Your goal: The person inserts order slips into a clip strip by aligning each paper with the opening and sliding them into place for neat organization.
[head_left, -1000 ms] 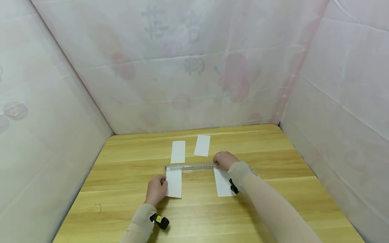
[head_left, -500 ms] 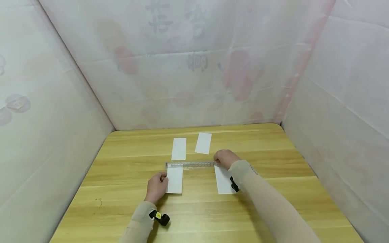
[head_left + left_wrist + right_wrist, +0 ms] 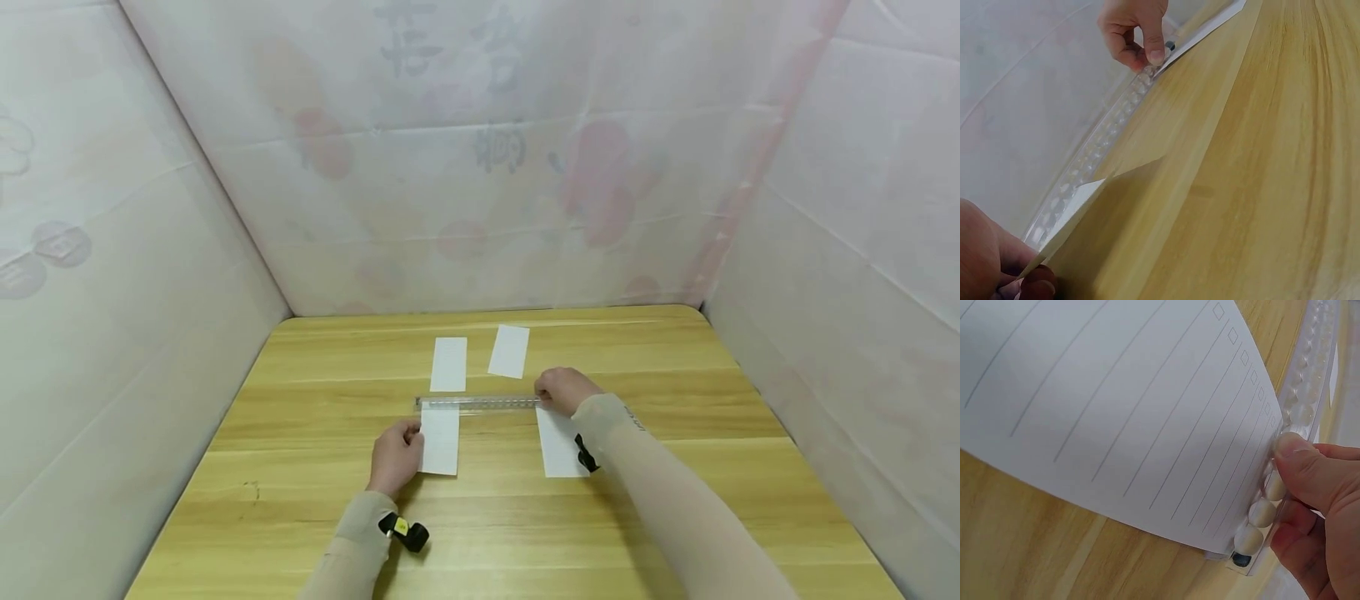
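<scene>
A clear plastic strip (image 3: 495, 403) with a row of round bumps runs sideways along the far ends of two white paper slips. My right hand (image 3: 566, 390) pinches this strip near its right end, thumb on top, as the right wrist view shows. Right at its thumb is the right slip (image 3: 558, 446), printed with ruled lines and small boxes (image 3: 1245, 357). My left hand (image 3: 395, 458) pinches the left edge of the left slip (image 3: 441, 442) between thumb and finger. In the left wrist view that slip (image 3: 1079, 215) is tilted up from the wood, casting a shadow.
Two more white slips, one on the left (image 3: 449, 364) and a slanted one on the right (image 3: 509, 351), lie beyond the strip. The wooden table (image 3: 262, 533) has rounded far corners. Pale printed cloth walls (image 3: 480, 208) stand at its back and sides.
The head view has shifted slightly, so everything appears a little farther right and higher. Both hands keep their grips, and the strip and slips stay in the same arrangement.
</scene>
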### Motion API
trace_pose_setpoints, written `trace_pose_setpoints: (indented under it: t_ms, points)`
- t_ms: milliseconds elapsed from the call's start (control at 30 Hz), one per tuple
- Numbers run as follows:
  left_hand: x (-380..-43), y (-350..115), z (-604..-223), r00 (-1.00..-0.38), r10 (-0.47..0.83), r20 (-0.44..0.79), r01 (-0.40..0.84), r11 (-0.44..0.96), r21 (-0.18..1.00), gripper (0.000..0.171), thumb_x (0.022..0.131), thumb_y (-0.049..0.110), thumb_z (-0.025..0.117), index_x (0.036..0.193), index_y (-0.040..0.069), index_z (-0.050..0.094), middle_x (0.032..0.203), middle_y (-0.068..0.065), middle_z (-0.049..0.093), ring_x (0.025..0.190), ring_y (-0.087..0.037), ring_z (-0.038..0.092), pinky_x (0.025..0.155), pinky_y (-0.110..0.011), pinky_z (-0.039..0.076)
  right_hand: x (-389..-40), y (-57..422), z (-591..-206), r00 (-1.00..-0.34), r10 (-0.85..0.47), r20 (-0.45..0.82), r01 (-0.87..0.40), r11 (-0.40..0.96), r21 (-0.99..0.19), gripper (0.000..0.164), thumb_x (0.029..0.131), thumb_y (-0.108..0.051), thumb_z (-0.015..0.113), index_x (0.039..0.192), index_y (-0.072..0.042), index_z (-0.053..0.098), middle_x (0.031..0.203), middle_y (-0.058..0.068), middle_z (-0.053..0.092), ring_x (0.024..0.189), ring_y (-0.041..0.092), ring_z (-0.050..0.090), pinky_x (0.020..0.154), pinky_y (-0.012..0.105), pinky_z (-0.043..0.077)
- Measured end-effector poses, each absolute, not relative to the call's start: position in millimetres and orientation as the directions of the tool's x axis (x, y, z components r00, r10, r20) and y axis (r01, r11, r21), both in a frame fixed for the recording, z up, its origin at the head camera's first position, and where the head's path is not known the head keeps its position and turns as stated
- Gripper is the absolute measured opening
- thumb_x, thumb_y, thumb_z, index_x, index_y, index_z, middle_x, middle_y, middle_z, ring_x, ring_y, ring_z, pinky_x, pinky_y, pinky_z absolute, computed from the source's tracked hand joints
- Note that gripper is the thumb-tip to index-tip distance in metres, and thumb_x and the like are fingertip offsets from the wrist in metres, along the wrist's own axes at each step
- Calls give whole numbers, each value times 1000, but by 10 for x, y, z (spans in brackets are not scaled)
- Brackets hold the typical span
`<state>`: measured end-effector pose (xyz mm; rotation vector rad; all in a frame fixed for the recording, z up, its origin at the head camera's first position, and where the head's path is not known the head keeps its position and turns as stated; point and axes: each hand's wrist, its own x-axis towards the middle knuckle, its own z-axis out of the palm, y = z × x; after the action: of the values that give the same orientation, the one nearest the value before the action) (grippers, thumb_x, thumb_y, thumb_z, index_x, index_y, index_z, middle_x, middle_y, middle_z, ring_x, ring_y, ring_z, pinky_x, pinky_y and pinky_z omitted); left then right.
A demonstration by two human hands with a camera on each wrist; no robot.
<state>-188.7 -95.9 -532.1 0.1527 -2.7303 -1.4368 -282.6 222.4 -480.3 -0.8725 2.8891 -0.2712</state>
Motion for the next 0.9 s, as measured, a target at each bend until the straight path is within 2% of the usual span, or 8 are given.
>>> trace_pose_setpoints:
  t_ms: [167,500,733,900]
  points:
    - [-1902,-927,-5295,-993,-119,-18,-84,571,817,26,93,10,56,115,1,67,82,-3,60,68,-17,50,62,-31,43,-2834,2231,-4798,-834,-550,-57,-528,823,-211,19,86,-8,71,72,-7,59,63,-3,39,63,11,39,60,29,34]
    - [-1905,-898,-5284,-993,-117,-34,-101,638,763,25,93,13,58,113,2,68,84,-2,61,70,-17,52,63,-32,42,-2851,2235,-4874,-832,-551,-56,-532,823,-196,26,84,-13,74,69,-18,54,66,-6,46,65,10,43,60,28,36]
    - [-1898,-889,-5230,-995,-97,-31,-88,673,734,27,93,12,57,115,1,67,86,-3,63,70,-17,51,62,-32,41,-2826,2214,-4860,-830,-556,-49,-539,821,-190,23,84,-12,74,70,-14,56,65,-5,45,64,11,42,60,29,35]
    - [-1899,-869,-5205,-994,-104,-29,-90,654,751,32,94,13,57,122,-1,62,80,-3,59,64,-17,50,58,-31,41,-2817,2203,-4851,-828,-559,-41,-543,819,-185,20,84,-11,74,72,-10,59,65,-5,43,64,12,41,61,30,35]
